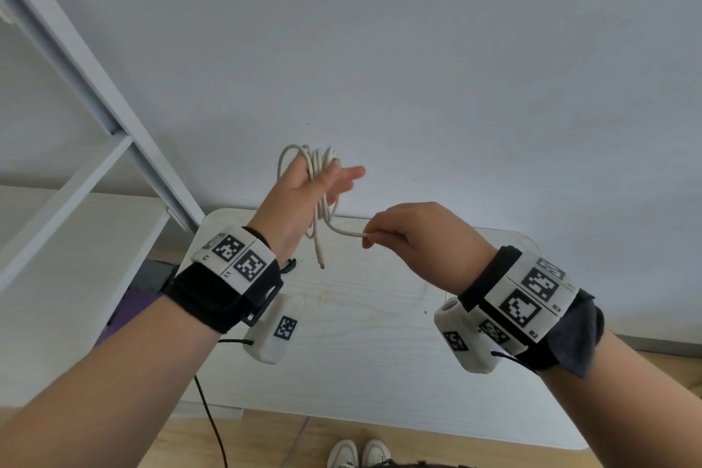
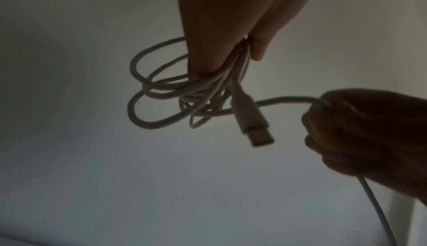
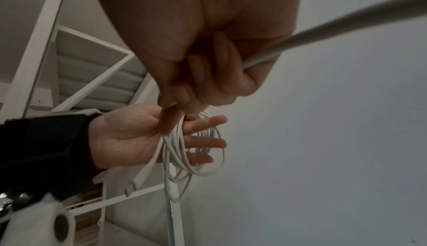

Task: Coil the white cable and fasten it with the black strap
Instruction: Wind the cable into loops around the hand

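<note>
The white cable (image 1: 319, 160) is wound in several loops round my raised left hand (image 1: 304, 198), whose fingers point out straight. Its thumb presses the loops against the palm (image 2: 219, 30). A USB plug (image 1: 321, 264) dangles below this hand, close up in the left wrist view (image 2: 254, 124). My right hand (image 1: 410, 236) is to the right and slightly lower. It pinches the free strand between curled fingers (image 3: 196, 49), and the rest of the strand runs out of the fist (image 3: 346, 21). The loops (image 3: 175, 149) cross the left palm (image 3: 129, 135). I cannot pick out the black strap.
A white wood-grain table (image 1: 361, 334) stands below both hands against a pale wall. A white shelf frame (image 1: 95, 95) rises at the left. A thin black wire (image 1: 209, 418) hangs from the left wrist camera. White shoes (image 1: 359, 454) show on the wooden floor.
</note>
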